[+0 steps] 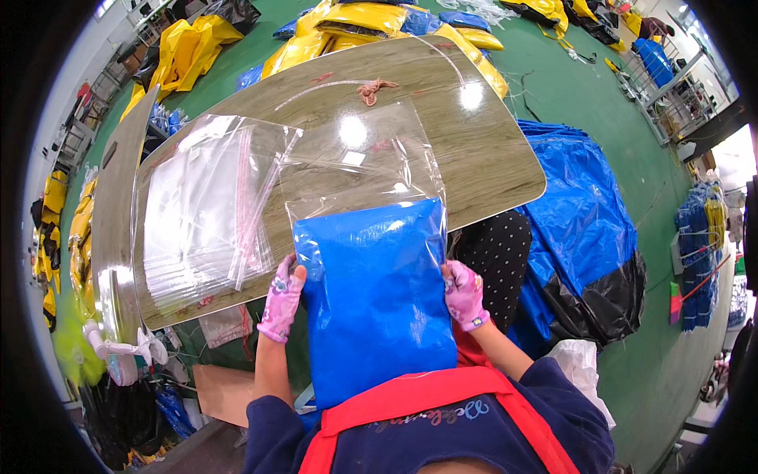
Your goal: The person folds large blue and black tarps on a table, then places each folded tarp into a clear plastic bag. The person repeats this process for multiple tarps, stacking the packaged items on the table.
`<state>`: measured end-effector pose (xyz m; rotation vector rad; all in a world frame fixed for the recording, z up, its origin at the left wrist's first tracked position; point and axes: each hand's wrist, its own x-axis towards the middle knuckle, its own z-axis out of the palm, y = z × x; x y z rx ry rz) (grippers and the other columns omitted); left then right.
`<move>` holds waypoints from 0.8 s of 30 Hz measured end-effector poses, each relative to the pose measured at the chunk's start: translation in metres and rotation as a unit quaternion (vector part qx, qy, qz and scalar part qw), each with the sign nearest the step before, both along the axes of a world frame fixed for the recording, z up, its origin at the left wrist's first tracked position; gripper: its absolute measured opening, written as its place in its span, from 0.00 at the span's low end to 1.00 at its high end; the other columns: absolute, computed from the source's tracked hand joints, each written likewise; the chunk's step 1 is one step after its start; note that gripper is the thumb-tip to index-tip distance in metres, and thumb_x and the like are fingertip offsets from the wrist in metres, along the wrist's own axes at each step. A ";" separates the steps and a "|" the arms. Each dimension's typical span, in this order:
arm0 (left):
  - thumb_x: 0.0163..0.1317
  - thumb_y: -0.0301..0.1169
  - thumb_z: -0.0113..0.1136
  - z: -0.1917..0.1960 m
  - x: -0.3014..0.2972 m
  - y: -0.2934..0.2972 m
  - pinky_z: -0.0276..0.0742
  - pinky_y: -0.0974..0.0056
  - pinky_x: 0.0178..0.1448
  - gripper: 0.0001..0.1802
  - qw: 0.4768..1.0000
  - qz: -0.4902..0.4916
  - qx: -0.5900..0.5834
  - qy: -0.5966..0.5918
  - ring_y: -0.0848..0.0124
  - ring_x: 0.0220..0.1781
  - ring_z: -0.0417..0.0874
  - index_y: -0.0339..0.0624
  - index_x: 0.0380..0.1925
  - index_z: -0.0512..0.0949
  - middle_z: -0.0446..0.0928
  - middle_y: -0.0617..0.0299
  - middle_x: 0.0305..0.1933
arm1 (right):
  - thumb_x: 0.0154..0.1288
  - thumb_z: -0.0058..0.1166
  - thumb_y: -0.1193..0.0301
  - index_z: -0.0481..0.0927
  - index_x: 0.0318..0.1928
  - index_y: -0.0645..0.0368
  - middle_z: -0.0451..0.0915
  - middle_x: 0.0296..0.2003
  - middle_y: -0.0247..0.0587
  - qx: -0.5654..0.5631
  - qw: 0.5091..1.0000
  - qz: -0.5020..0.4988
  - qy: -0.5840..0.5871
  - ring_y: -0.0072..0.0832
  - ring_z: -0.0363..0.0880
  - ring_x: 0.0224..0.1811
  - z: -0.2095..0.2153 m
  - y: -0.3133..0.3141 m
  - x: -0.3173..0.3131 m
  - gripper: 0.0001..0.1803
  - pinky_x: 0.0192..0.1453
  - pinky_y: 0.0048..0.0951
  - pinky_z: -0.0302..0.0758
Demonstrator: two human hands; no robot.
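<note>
A folded blue plastic sheet (375,304) lies across my lap and the table's near edge, its far part inside a clear plastic bag (359,166). Beyond the blue fold, the bag's loose clear end spreads over the tabletop. My left hand (283,300), in a pink patterned glove with bare fingertips, grips the left side, thumb toward me. On the opposite side my right hand (464,296), gloved alike, holds the edge near the bag. The fingers of both hands are partly hidden behind the bundle. Left of it rests a stack of clear bags (193,217).
The wood-grain table (489,166) has a rounded right corner; a reddish string bundle (374,90) lies on it. Blue and black sheeting (580,229) is piled at the right. Yellow and blue bundles (355,20) lie beyond the table. A small fan (118,347) stands left.
</note>
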<state>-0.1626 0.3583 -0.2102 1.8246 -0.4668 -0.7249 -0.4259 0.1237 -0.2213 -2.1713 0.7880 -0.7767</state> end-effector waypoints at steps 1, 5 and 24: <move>0.64 0.46 0.62 0.004 0.001 -0.007 0.70 0.64 0.61 0.34 1.000 -0.017 0.009 0.017 0.66 0.57 0.75 0.31 0.61 0.67 0.74 0.51 0.57 | 0.66 0.53 0.73 0.79 0.34 0.61 0.80 0.29 0.50 0.039 0.999 0.028 -0.006 0.46 0.81 0.32 0.006 0.001 -0.003 0.05 0.35 0.38 0.76; 0.61 0.41 0.66 0.024 0.000 -0.030 0.74 0.64 0.56 0.33 0.995 -0.044 -0.012 0.088 0.68 0.51 0.78 0.36 0.61 0.67 0.76 0.55 0.54 | 0.69 0.54 0.68 0.81 0.39 0.62 0.83 0.37 0.43 0.244 0.957 0.103 -0.115 0.32 0.82 0.43 0.012 -0.049 -0.001 0.09 0.46 0.33 0.78; 0.52 0.36 0.73 0.023 -0.126 0.016 0.73 0.65 0.57 0.33 0.988 0.066 0.033 0.133 0.71 0.51 0.78 0.36 0.57 0.72 0.80 0.57 0.49 | 0.63 0.63 0.62 0.61 0.67 0.64 0.73 0.58 0.48 0.488 0.873 0.017 0.019 0.34 0.73 0.57 0.018 0.040 -0.059 0.38 0.63 0.31 0.70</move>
